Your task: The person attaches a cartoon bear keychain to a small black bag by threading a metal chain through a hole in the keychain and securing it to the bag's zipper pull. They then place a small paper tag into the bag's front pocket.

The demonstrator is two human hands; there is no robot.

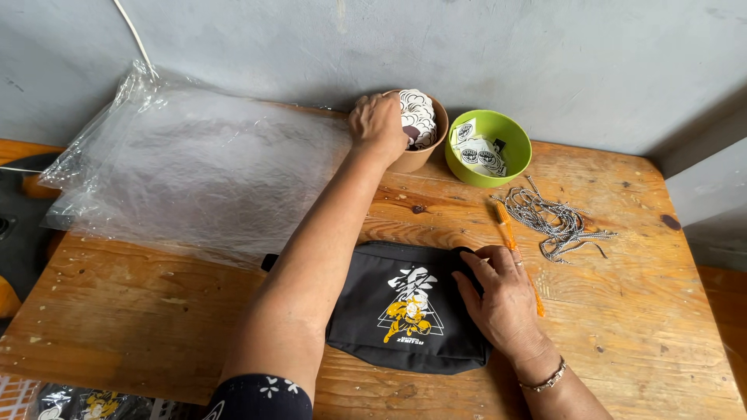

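My left hand [379,124] reaches into a tan bowl [424,155] at the back of the wooden table [638,327], its fingers closed among white printed stickers [419,115]; whether it grips one is hidden. A black pouch [405,307] with a white and yellow print lies flat near the front. My right hand [502,292] rests on the pouch's right end, fingers spread. An orange pen [507,227] lies just beyond that hand.
A green bowl [510,159] with more stickers stands right of the tan one. A heap of silver chains [554,222] lies at the right. A stack of clear plastic bags [194,167] covers the left of the table. A grey wall stands behind.
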